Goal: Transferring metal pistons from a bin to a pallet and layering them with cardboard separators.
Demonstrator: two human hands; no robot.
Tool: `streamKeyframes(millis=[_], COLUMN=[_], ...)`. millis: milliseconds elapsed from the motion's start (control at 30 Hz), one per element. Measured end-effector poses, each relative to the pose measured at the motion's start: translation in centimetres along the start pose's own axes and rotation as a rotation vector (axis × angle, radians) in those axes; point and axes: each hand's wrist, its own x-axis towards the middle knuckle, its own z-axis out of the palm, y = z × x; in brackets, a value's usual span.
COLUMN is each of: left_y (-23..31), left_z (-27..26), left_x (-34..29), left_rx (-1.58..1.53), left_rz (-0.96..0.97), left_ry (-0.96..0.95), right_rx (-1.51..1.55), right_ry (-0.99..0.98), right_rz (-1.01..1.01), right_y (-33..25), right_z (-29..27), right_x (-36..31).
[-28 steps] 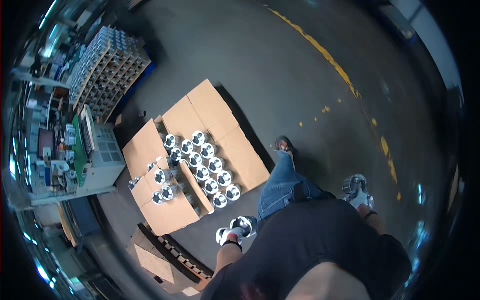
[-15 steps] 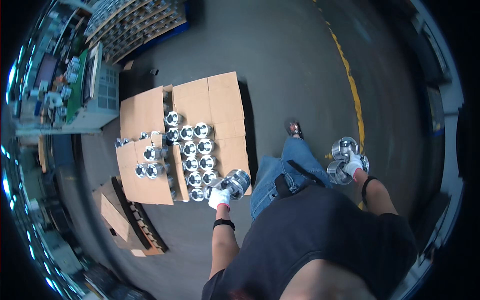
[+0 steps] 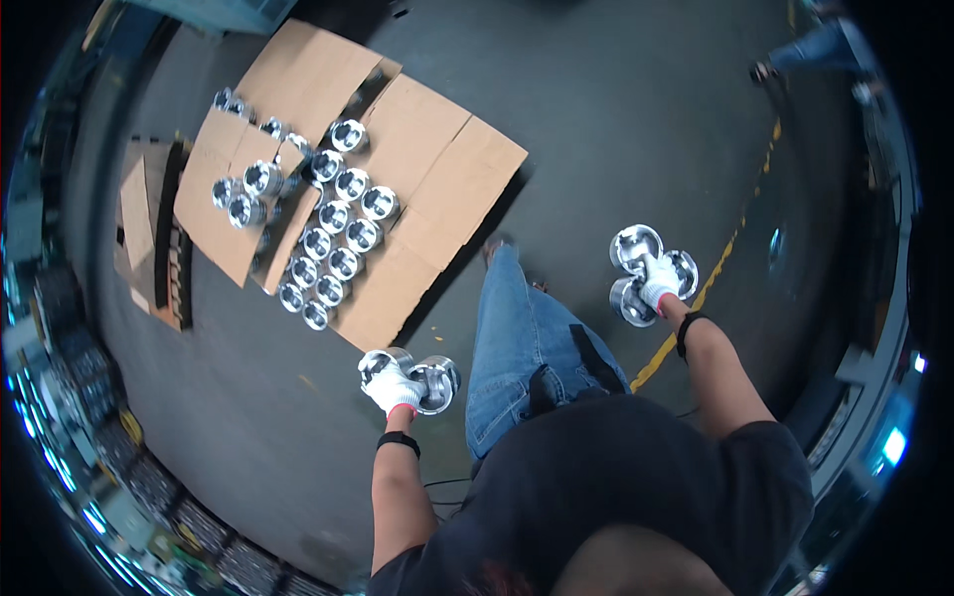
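Left hand (image 3: pixel 393 389), white glove with a red cuff and a black wristband, fingers closed over two shiny metal cups (image 3: pixel 437 382) held side by side, just off the near corner of the cardboard. One cup shows left of the glove, one right.

Right hand (image 3: pixel 659 281), same kind of glove and band, fingers wrapped around a cluster of three metal cups (image 3: pixel 634 245), held out to the person's right above the grey concrete floor (image 3: pixel 616 119), close to a yellow painted line (image 3: pixel 696 308).

Flattened brown cardboard sheets (image 3: pixel 437 169) lie on the floor ahead and to the left, several overlapping panels. On them, more metal cups (image 3: pixel 343 228): a double row of about ten running diagonally along the middle fold, one apart at the far end, and a looser group of about five on the left panel. Exact count uncertain; some overlap.

Another flat cardboard piece on a dark pallet (image 3: pixel 164 238) lies further left. No labels legible on any sheet.

Person's leg in blue jeans (image 3: pixel 517 338) between the two hands; dark shirt below. Another person's legs (image 3: pixel 810 50) at the upper right edge.
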Motion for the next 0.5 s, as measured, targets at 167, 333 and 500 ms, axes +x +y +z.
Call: streamKeyframes(millis=[167, 333, 500], left_y=[2.7, 9.3, 11.4], left_z=[1.7, 4.6, 13.8], left_x=[1.6, 8.6, 16.1], left_rx=[-0.074, -0.113, -0.428], left_rz=[-0.104, -0.121, -0.428], left_ry=[-0.209, -0.331, -0.002], right_rx=[0.118, -0.124, 0.090], right_ry=[-0.006, 0.063, -0.128], right_rz=[-0.063, -0.405, -0.520], right_y=[-6.2, -15.2, -32.6], right_z=[-5.1, -7.0, -3.0], right_x=[13.5, 25.5, 31.5])
